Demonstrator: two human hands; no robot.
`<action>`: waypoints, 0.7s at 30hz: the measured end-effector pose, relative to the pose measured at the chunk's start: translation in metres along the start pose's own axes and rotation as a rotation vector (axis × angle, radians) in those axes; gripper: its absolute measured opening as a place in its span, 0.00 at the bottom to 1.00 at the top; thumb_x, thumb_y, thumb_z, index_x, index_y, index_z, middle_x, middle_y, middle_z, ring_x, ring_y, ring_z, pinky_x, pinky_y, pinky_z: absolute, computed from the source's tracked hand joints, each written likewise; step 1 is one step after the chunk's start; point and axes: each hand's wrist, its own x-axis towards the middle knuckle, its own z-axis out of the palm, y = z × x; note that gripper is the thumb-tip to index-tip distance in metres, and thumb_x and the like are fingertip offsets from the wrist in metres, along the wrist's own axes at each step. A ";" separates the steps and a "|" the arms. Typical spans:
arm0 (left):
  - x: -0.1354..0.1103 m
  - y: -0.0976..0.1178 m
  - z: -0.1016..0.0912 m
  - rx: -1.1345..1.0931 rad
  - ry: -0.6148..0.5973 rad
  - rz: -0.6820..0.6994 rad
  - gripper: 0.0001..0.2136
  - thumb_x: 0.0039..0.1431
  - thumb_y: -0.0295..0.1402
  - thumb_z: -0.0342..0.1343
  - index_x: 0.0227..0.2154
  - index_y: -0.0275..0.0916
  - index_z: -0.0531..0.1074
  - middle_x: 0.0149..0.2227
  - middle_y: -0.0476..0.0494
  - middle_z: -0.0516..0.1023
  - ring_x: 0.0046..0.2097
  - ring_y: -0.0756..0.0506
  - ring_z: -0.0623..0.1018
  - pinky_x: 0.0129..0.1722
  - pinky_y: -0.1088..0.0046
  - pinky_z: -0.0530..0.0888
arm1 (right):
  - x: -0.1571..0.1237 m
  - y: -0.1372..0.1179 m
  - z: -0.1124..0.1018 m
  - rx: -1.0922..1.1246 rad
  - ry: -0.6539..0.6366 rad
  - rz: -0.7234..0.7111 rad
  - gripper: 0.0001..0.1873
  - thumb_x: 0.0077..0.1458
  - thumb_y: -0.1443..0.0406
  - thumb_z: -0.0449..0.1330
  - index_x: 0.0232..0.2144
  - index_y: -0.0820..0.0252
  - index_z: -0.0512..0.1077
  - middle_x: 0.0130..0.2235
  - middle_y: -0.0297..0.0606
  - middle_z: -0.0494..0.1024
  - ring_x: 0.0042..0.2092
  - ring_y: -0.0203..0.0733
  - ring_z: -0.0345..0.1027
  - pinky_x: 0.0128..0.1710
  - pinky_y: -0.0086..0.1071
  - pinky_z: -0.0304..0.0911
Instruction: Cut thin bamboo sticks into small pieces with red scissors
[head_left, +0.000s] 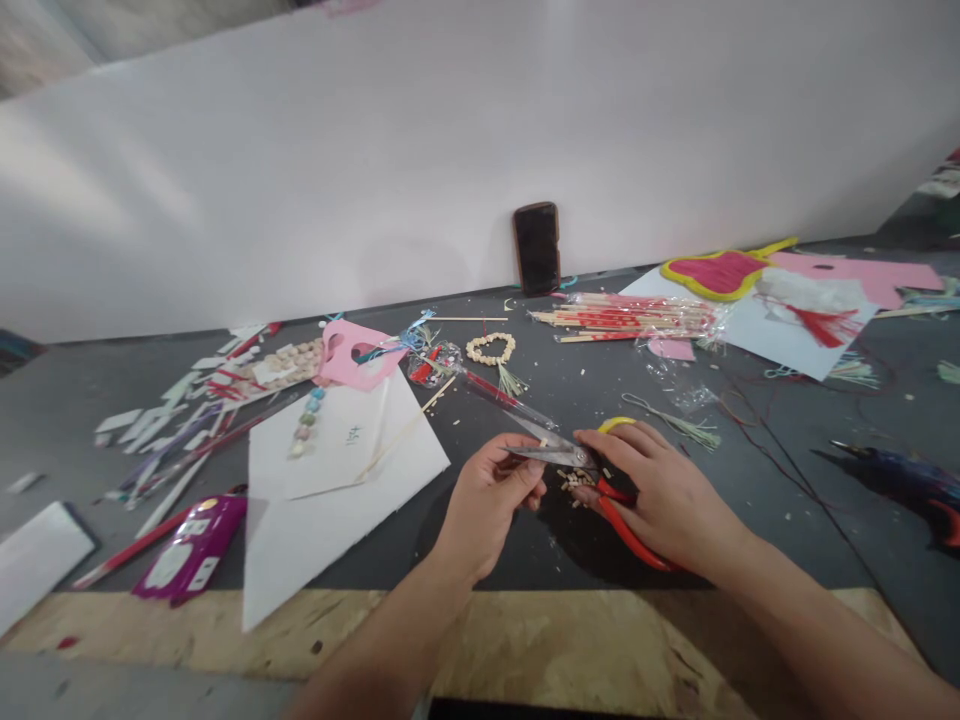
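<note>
My right hand [664, 495] is closed around the red handles of a pair of scissors [592, 475], whose metal blades point left. My left hand [491, 495] pinches something small and thin at the blade tips; I cannot make out what it is. Small pale beads or cut bits [576, 485] lie on the dark mat between the hands. A yellow ring [615, 424] shows just behind my right hand. A heart of pale beads [491, 348] lies farther back, and a clear tube with a red end [487, 385] runs from there toward the scissors.
White paper sheets [337, 480] lie left, with a purple packet [191, 550], a pink cutout [356, 355] and scattered scraps. A bag of red-and-wood sticks [630, 315], a red and yellow fabric shape [716, 272] and a phone [537, 247] against the white wall stand behind. A dark tool [900, 480] lies right.
</note>
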 end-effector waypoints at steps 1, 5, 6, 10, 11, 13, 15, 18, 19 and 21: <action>0.000 0.000 0.000 0.022 0.007 0.012 0.09 0.50 0.33 0.62 0.33 0.37 0.72 0.21 0.53 0.71 0.24 0.55 0.70 0.24 0.81 0.66 | 0.000 0.000 0.000 -0.003 0.000 -0.002 0.23 0.56 0.54 0.55 0.50 0.60 0.66 0.44 0.45 0.74 0.46 0.47 0.65 0.46 0.41 0.64; 0.001 -0.001 -0.001 0.092 0.027 0.043 0.07 0.51 0.31 0.61 0.34 0.37 0.72 0.21 0.52 0.72 0.24 0.55 0.70 0.24 0.81 0.66 | -0.001 0.000 -0.001 0.000 -0.009 -0.012 0.24 0.55 0.52 0.55 0.50 0.61 0.66 0.44 0.45 0.74 0.46 0.47 0.65 0.46 0.41 0.64; 0.001 -0.001 -0.001 0.102 0.029 0.046 0.07 0.51 0.31 0.60 0.34 0.37 0.72 0.21 0.53 0.72 0.24 0.55 0.70 0.24 0.81 0.66 | -0.001 0.000 -0.001 0.001 -0.012 -0.014 0.25 0.56 0.52 0.55 0.50 0.61 0.66 0.44 0.45 0.74 0.46 0.46 0.66 0.46 0.41 0.64; 0.001 0.000 0.000 0.135 0.033 0.058 0.06 0.52 0.30 0.60 0.34 0.37 0.72 0.21 0.53 0.71 0.24 0.55 0.70 0.24 0.81 0.66 | -0.001 0.001 0.001 -0.018 0.002 -0.028 0.25 0.56 0.52 0.54 0.50 0.61 0.66 0.44 0.45 0.75 0.46 0.46 0.66 0.45 0.40 0.65; 0.001 0.000 0.000 0.140 0.036 0.062 0.06 0.52 0.30 0.60 0.33 0.37 0.72 0.21 0.53 0.71 0.24 0.54 0.70 0.24 0.81 0.66 | -0.001 0.001 0.002 -0.030 0.010 -0.031 0.24 0.56 0.52 0.54 0.50 0.61 0.67 0.44 0.45 0.75 0.45 0.46 0.67 0.45 0.40 0.65; 0.001 0.000 0.001 0.145 0.044 0.063 0.06 0.52 0.30 0.60 0.33 0.37 0.72 0.21 0.53 0.71 0.24 0.54 0.70 0.23 0.81 0.66 | -0.002 0.002 0.004 -0.058 0.024 -0.040 0.24 0.56 0.52 0.54 0.50 0.61 0.67 0.43 0.45 0.75 0.45 0.46 0.68 0.44 0.39 0.66; 0.000 -0.001 0.001 0.143 0.049 0.061 0.06 0.52 0.31 0.60 0.33 0.37 0.72 0.21 0.53 0.71 0.24 0.54 0.70 0.23 0.81 0.67 | -0.003 0.002 0.005 -0.089 0.033 -0.052 0.24 0.57 0.52 0.54 0.50 0.61 0.67 0.43 0.44 0.76 0.44 0.46 0.68 0.44 0.38 0.66; 0.000 -0.002 0.002 0.131 0.055 0.060 0.06 0.52 0.32 0.60 0.33 0.37 0.72 0.21 0.53 0.71 0.24 0.54 0.70 0.23 0.81 0.67 | -0.005 0.002 0.005 -0.136 0.041 -0.062 0.25 0.57 0.51 0.53 0.50 0.62 0.68 0.43 0.44 0.76 0.43 0.45 0.69 0.43 0.37 0.67; 0.001 -0.002 0.002 0.123 0.058 0.060 0.06 0.51 0.32 0.60 0.32 0.37 0.71 0.21 0.53 0.71 0.24 0.54 0.70 0.23 0.81 0.67 | -0.006 0.001 0.005 -0.152 0.041 -0.063 0.25 0.58 0.51 0.52 0.50 0.62 0.68 0.43 0.44 0.77 0.43 0.45 0.70 0.42 0.36 0.67; 0.001 -0.003 0.001 0.109 0.059 0.055 0.06 0.51 0.32 0.61 0.31 0.37 0.71 0.20 0.53 0.71 0.24 0.54 0.70 0.22 0.81 0.66 | -0.007 0.000 0.005 -0.186 0.042 -0.064 0.25 0.58 0.51 0.51 0.50 0.62 0.68 0.42 0.44 0.77 0.43 0.45 0.70 0.41 0.36 0.66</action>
